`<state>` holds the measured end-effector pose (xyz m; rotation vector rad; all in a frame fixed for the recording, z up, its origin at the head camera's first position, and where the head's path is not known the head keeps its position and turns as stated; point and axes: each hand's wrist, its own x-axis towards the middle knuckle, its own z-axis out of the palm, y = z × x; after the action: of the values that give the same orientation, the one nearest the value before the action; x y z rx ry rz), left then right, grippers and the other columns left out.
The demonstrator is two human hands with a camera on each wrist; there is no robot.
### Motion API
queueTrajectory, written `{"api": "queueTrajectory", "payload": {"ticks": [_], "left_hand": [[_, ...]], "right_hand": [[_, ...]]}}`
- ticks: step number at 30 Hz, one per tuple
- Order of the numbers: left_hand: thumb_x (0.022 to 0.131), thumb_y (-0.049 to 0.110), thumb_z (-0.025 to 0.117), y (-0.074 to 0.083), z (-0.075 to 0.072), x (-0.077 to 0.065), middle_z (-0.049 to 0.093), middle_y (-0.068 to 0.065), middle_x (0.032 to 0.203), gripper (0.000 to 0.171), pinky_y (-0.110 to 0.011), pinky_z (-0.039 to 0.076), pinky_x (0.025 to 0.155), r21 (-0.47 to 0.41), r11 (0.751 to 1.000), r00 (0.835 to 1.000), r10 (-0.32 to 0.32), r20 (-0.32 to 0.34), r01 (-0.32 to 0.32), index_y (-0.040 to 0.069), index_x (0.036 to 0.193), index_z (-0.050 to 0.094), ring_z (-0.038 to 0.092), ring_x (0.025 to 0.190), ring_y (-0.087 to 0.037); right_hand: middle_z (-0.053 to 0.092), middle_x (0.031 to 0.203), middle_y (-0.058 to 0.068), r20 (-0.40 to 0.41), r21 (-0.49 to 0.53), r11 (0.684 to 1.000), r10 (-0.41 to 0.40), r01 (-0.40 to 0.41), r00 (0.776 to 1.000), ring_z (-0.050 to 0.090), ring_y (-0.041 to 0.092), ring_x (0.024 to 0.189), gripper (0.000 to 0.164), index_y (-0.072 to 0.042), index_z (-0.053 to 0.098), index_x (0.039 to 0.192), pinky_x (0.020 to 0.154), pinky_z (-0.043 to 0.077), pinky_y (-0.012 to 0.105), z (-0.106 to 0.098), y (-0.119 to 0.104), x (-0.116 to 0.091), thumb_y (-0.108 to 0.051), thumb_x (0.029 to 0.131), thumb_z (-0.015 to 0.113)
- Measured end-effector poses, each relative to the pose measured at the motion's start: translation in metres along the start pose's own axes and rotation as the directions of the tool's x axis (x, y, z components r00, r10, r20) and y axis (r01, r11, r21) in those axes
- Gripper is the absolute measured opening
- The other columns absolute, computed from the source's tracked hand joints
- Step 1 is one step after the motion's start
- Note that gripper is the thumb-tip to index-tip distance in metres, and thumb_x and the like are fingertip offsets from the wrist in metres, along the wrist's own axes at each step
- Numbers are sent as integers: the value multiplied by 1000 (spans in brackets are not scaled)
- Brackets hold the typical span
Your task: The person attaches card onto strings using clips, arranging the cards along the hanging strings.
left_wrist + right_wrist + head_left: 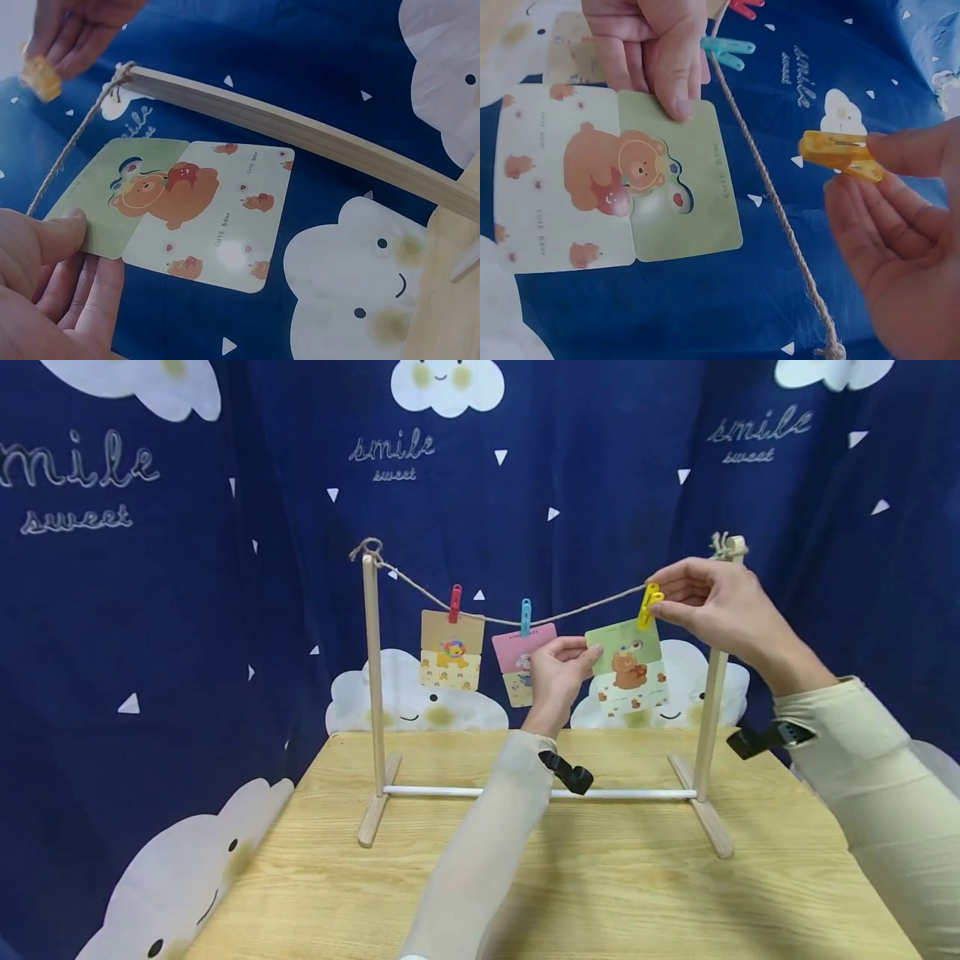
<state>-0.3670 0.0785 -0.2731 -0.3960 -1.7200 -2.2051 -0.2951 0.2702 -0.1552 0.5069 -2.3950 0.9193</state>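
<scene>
My left hand point(557, 677) pinches the left edge of a green and white bear card point(628, 672) between thumb and fingers. In the left wrist view the whole bear print of the card point(206, 214) faces the camera. A yellow clothespin point(648, 607) is pinched by my right hand point(716, 602) near the twine point(592, 606). The right wrist view shows this clothespin point(841, 154) apart from both twine and card. A blue clothespin point(526, 617) holds a pink card point(510, 653), partly hidden by my left hand. Left of it, a red clothespin point(455, 604) holds a yellow lion card point(452, 652).
The twine is tied between two wooden posts, left point(374, 677) and right point(711, 718). A white bar point(435, 792) joins their feet on the wooden table point(600, 877). A dark blue curtain point(285, 568) with clouds hangs behind.
</scene>
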Motion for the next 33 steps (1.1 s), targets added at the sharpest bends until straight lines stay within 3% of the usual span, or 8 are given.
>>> {"api": "queueTrajectory", "payload": {"ticks": [6,14,22,33], "left_hand": [[86,11,85,-1,3,4,76,0,84,13,-28,61,71,2,1000,1000,7,-9,-7,10,97,78,71,74,-10],[86,12,85,-3,3,7,76,1,84,12,-28,61,71,22,1000,1000,3,-29,-2,10,96,78,71,74,-10],[87,15,85,-4,5,6,76,2,84,12,-28,61,71,49,999,999,-7,-42,9,12,96,79,72,75,-10],[87,15,85,-5,4,9,76,3,86,13,-28,61,71,52,999,999,10,-48,-8,13,98,79,72,76,-10]], "right_hand": [[70,112,8,-23,32,999,-37,38,999,66,14,92,35,-10,67,130,78,51,9,1,-4,30,-25,99,73],[70,114,7,-10,8,1000,26,-26,1000,66,14,94,37,-9,68,131,77,52,11,2,-9,62,-25,98,73],[71,116,7,14,26,994,102,-102,995,66,15,97,39,-9,68,132,78,53,13,5,-3,71,-27,97,74],[75,114,13,33,-52,996,74,-72,997,71,15,92,33,-7,72,124,77,54,15,9,2,78,-22,95,76]]}}
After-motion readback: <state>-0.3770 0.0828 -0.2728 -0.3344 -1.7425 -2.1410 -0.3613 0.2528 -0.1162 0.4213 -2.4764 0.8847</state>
